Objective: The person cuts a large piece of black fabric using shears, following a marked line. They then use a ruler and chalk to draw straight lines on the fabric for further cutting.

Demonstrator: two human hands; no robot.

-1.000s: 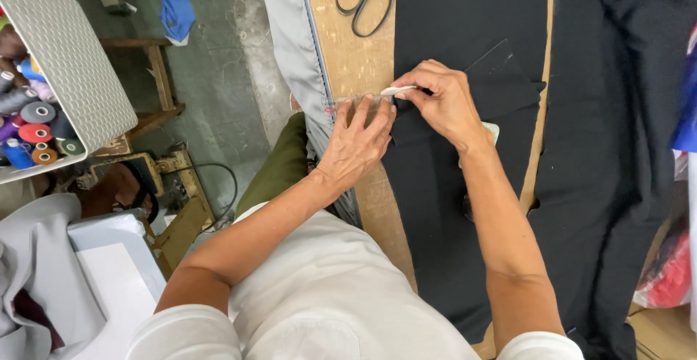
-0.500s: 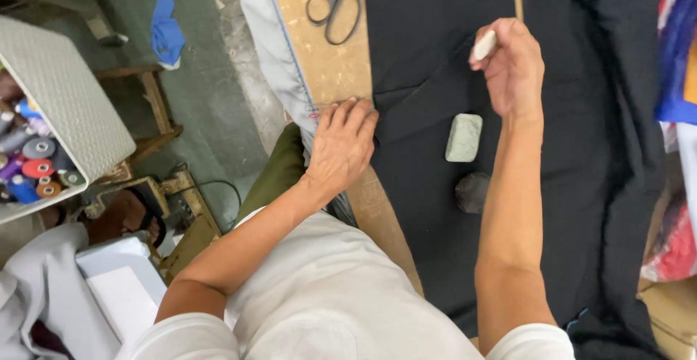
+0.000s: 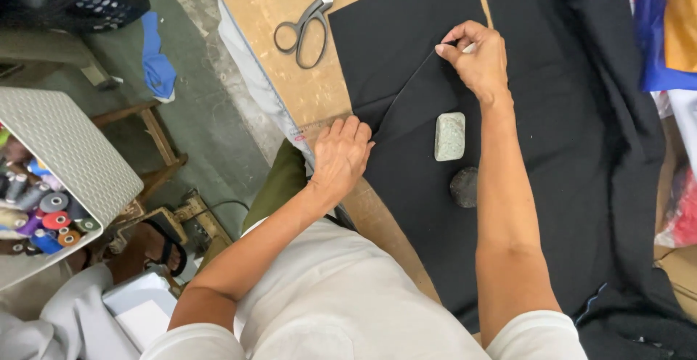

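Right hand [image 3: 475, 59] pinches chalk on black fabric [image 3: 414, 33]; left hand [image 3: 341, 153] flat, open at fabric's 9 o'clock edge; scissors [image 3: 308, 22] at 11.

We see scissors [image 3: 308, 25] at 11 o'clock of the cloth [image 3: 406, 33], stone block [image 3: 449, 136] on it, thread spools [image 3: 40, 218] far at 9.

We see soft, even daylight with no harsh glare; shadows under the forearms are faint. The black cloth [image 3: 414, 55] swallows detail, its folds barely readable. Focus is sharp at centre, while the edges bend slightly from the wide lens.
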